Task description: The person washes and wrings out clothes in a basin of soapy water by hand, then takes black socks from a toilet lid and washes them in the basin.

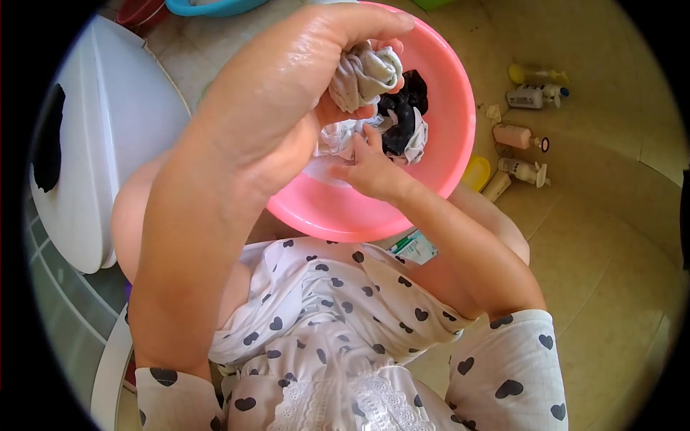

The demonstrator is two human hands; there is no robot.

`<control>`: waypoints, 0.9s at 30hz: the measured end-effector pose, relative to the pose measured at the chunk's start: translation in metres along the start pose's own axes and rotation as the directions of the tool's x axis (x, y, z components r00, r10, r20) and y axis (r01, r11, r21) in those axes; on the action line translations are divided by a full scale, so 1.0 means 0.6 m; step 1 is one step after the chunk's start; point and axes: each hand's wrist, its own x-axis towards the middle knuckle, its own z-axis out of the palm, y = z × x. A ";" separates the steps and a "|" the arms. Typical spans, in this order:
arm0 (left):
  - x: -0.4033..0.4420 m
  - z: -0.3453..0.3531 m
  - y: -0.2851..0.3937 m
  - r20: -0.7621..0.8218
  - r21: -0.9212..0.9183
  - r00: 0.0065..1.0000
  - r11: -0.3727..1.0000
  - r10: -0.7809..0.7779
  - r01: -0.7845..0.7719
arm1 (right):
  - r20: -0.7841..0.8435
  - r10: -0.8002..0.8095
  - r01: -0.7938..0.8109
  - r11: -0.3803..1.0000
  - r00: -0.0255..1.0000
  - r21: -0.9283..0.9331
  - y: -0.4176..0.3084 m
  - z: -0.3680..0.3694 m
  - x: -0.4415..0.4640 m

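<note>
Raised high and near the camera, my left hand (pixel 309 79) is closed around a bunched, wet-looking grey cloth (pixel 366 75). Below it sits a pink basin (pixel 456 108) between the knees. My right hand (pixel 377 169) reaches into the basin with thumb and fingers apart, its fingertips at a white cloth (pixel 336 140). Beside those fingers lies a heap of black cloth (pixel 411 97) with a pale grey-white piece (pixel 417 140) at its edge. The left hand and its cloth hide part of the basin's far left side.
Along the right wall stand several bottles, including a pink one (pixel 512 136) and a white pump bottle (pixel 523 171). A yellow dish (pixel 476 174) is near the basin. A white lidded fixture (pixel 136 79) is at left; a blue basin (pixel 208 7) is at the top.
</note>
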 end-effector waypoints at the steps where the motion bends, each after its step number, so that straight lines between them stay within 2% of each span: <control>1: -0.007 0.006 0.006 0.009 -0.007 1.000 1.000 -0.007 0.007 | -0.007 -0.007 0.007 1.000 1.000 0.018 -0.002 0.003 -0.001; 7: -0.001 0.009 -0.002 -0.022 0.017 0.999 1.000 -0.023 0.023 | -0.077 -0.035 0.046 0.989 0.996 0.138 -0.006 0.010 -0.005; 10: 0.001 0.005 -0.005 -0.031 0.056 1.000 0.998 -0.004 0.006 | -0.059 -0.135 0.143 0.976 0.989 0.162 -0.006 0.022 -0.005; 13: -0.001 0.009 -0.003 -0.061 0.025 0.997 0.998 -0.051 0.053 | -0.076 -0.140 0.151 0.975 0.987 0.164 -0.015 0.026 -0.011; 19: -0.002 0.014 0.000 -0.101 0.007 0.992 0.997 -0.081 0.082 | 0.002 -0.147 0.144 0.975 0.989 0.170 -0.031 0.009 -0.026; 27: 0.000 0.014 0.000 -0.058 0.052 0.998 0.999 0.008 -0.005 | -0.024 -0.138 0.140 0.981 0.990 0.135 -0.029 0.022 -0.022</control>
